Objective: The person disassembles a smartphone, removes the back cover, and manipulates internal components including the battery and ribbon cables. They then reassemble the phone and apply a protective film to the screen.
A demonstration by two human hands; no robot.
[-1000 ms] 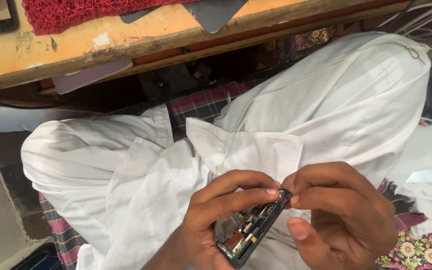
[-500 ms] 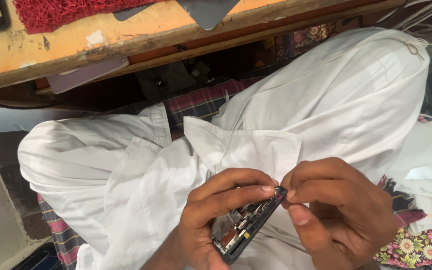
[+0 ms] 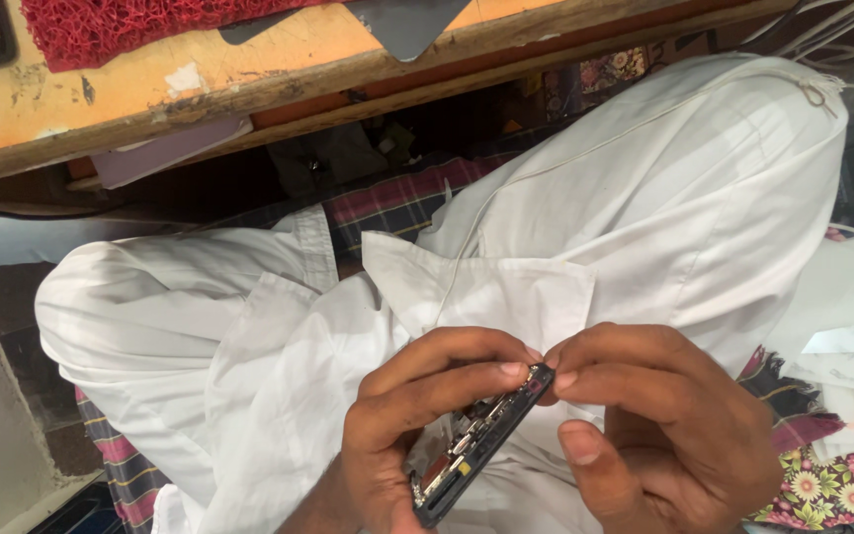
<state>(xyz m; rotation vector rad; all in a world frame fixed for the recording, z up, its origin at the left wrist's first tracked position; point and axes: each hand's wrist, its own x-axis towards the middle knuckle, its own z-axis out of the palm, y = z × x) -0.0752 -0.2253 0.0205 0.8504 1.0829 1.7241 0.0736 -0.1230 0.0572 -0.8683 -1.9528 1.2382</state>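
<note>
Worn wood bench (image 3: 249, 84), seemingly matt.

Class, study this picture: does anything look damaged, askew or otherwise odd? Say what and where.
The phone held between the left hand and right hand is opened up, its inner parts bare. On the wooden bench above, the surface is chipped and stained, and a grey sheet overhangs its edge.

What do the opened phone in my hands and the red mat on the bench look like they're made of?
The black opened phone, held by the left hand and right hand: likely a matte plastic or metal frame, with shiny metal parts showing inside. The red mat: looped, coarse fibre, probably synthetic, judging by its rough tufted surface.
</note>
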